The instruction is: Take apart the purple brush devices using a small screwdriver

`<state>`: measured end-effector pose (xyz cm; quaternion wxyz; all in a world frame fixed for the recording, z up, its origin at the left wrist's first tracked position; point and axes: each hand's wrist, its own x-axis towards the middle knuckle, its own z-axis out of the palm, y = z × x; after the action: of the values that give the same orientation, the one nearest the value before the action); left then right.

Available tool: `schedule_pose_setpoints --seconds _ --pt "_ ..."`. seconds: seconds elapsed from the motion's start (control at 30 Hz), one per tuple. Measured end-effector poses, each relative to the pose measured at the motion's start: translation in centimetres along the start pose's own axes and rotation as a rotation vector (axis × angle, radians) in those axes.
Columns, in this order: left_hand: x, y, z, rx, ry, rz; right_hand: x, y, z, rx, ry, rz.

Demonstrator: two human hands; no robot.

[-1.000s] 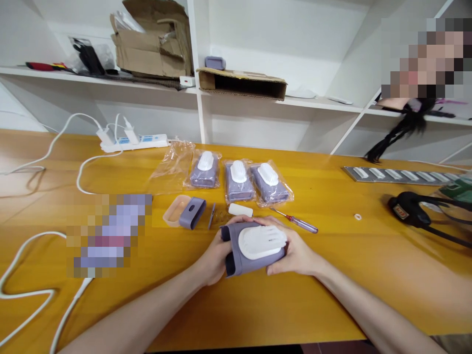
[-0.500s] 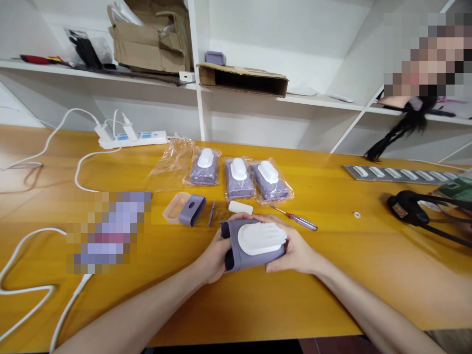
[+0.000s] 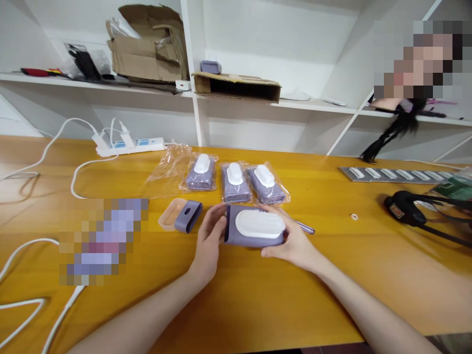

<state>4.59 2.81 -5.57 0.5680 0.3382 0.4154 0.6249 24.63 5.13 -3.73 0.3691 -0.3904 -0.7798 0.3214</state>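
With our right grip [image 3: 295,243] holding the purple case [image 3: 254,242] and our left grip [image 3: 208,241] unclear, any slackening could drop it.

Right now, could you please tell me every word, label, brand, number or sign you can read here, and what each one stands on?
No text can be read with certainty.
Orange label on the black strapped item: marks too small and blurred to read.
Blue markings on the white power strip: too small to read.
Purple device in hand: no lettering shows.
Pixelated patches: anything there is hidden.
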Motion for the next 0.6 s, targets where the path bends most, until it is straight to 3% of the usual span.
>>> schedule_pose_setpoints --seconds 0.07,0.17,0.33,0.5,0.6 --pt "-0.1 -0.2 0.0 0.156 0.078 0.195 0.0 0.2 0.3 -0.075 0.116 0.048" --pt "-0.3 -0.4 0.1 0.284 -0.004 0.337 -0.1 0.1 1.0 -0.167 0.218 0.114" --pt "0.1 -0.5 -0.1 0.149 -0.141 0.113 -0.6 -0.7 1.0 -0.069 0.09 0.077" --pt "0.8 0.0 -0.4 -0.207 -0.002 -0.034 -0.7 -0.6 -0.1 0.469 -0.021 0.151" --pt "0.8 0.2 -0.2 -0.284 -0.01 -0.068 -0.7 -0.7 0.3 0.533 0.04 0.165"
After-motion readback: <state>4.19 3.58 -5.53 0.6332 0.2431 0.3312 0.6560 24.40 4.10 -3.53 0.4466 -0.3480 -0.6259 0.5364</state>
